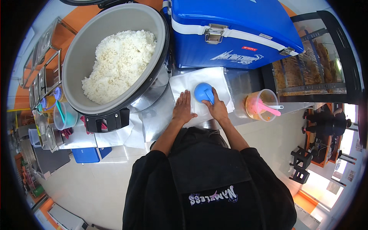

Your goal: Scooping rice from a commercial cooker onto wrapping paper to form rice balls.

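A blue rice scoop (203,92) lies bowl-down on a sheet of white paper (199,78) spread on the steel counter. My right hand (217,108) grips the scoop's handle and presses it onto the paper. Beside it, my left hand (183,108) lies flat with fingers together on the same sheet, holding it down. Left of the paper stands a large grey rice cooker (76,69), open and about half filled with white cooked rice (119,65).
A blue cooler box (230,34) with metal latches stands behind the paper. A clear cup with orange sauce and a pink spoon (262,105) sits to the right, before a glass case of fried food (306,69). Cups and steel trays (50,103) line the left.
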